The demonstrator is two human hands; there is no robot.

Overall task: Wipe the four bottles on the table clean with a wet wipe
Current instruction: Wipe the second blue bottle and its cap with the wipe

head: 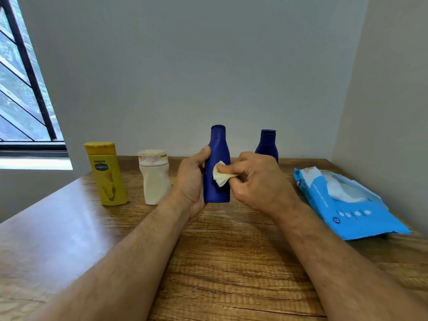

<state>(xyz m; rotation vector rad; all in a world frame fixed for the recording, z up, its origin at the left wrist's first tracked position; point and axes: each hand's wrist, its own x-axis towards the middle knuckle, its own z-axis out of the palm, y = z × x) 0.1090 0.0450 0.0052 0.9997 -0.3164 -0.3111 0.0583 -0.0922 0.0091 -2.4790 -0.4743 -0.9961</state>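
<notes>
Two hands hold the blue bottle (pixel 216 179) upright, cap up

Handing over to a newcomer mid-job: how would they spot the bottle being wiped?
On the wooden table, four bottles stand in a row. It is the blue bottle third from the left. Unlike the darker blue bottle behind, it has the wipe on it.

Home rm: wood table (pixel 220 262) in plain-wall corner, barred window (pixel 20 89).
</notes>
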